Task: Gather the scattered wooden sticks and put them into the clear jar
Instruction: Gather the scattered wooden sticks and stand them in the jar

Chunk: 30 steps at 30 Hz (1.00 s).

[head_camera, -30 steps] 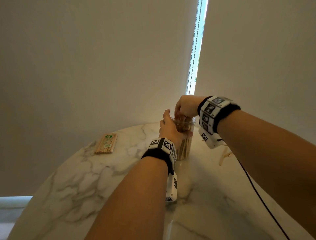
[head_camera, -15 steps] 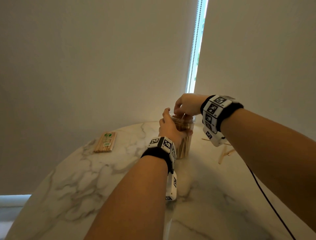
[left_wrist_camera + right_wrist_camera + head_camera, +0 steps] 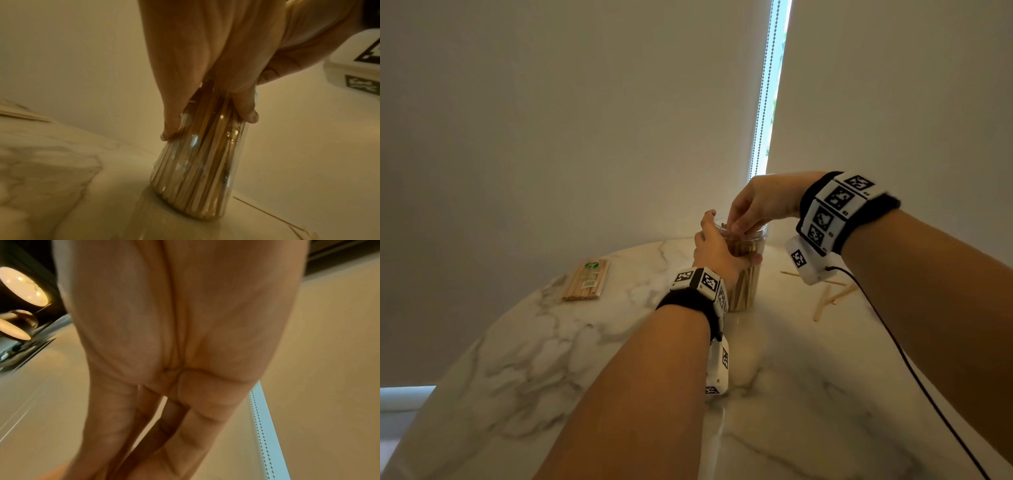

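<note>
A clear jar (image 3: pixel 744 284), packed with upright wooden sticks, stands on the marble table (image 3: pixel 585 359) near its far edge. My left hand (image 3: pixel 717 251) grips the jar's upper half from the left, and the left wrist view shows thumb and fingers wrapped round the jar (image 3: pixel 197 162). My right hand (image 3: pixel 739 222) hovers over the jar's mouth, its straight fingers bunched and pointing down at the stick tops. I see no stick between those fingers (image 3: pixel 164 418). A few loose sticks (image 3: pixel 832 296) lie on the table to the right of the jar.
A wrapped bundle of sticks (image 3: pixel 586 284) with a green label lies at the table's back left. A black cable (image 3: pixel 914 370) runs from my right wrist across the table's right side. Closed blinds stand just behind the table. A thin skewer (image 3: pixel 267 216) lies beside the jar.
My right hand has risen a little from inside the jar's mouth to just above its rim. The left hand and the jar have kept their place.
</note>
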Available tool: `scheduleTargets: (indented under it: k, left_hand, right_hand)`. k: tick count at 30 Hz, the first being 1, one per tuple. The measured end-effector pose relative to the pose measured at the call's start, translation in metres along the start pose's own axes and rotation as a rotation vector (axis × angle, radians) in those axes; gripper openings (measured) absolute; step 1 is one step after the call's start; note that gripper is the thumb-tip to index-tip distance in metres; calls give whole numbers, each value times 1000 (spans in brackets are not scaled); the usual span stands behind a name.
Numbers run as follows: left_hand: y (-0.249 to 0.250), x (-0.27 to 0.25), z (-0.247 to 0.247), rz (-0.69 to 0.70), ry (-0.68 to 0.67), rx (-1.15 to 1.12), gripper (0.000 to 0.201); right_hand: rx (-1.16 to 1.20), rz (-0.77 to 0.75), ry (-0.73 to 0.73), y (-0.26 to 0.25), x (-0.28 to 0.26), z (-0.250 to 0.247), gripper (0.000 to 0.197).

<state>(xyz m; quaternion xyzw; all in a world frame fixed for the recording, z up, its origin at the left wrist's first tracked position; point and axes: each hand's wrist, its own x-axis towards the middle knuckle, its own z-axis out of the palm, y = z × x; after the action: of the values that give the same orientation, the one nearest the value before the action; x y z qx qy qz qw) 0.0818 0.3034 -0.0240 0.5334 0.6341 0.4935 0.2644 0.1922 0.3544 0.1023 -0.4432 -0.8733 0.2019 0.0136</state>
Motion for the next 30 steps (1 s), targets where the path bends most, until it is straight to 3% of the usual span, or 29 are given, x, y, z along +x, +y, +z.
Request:
scheduleTargets:
  k: [2, 4, 7, 10, 14, 18, 21, 24, 26, 28, 30]
  left_hand:
    - [0, -1, 0, 6, -2, -1, 117]
    - [0, -1, 0, 7, -3, -7, 117]
    - [1, -1, -1, 6, -11, -24, 117]
    - [2, -1, -1, -4, -22, -27, 116]
    - [2, -2, -2, -2, -22, -18, 118]
    - [1, 0, -1, -13, -24, -33, 118]
    - [0, -1, -1, 1, -22, -50, 120]
    - [2, -2, -2, -5, 8, -4, 120]
    - [7, -5, -2, -61, -9, 88, 116]
    - [11, -11, -5, -152, -96, 306, 110]
    - [15, -22, -9, -202, -248, 554, 91]
  right_hand:
    - [118, -7, 53, 5, 2, 0, 12]
    - [217, -4, 212, 11, 5, -1, 12]
    - [-42, 36, 421, 11, 12, 9, 15]
    - [-405, 67, 285, 4, 21, 27, 6]
    - [-308, 53, 294, -1, 21, 17, 11]
    - [-442, 64, 229, -5, 23, 25, 15]
    - [-128, 20, 307, 3, 12, 14, 14]
    - [206, -4, 574, 29, -13, 6, 16]
    - [190, 97, 635, 58, -27, 13, 19]
    - [71, 265, 545, 94, -35, 27, 21]
    - [-71, 436, 400, 130, -39, 41, 27]
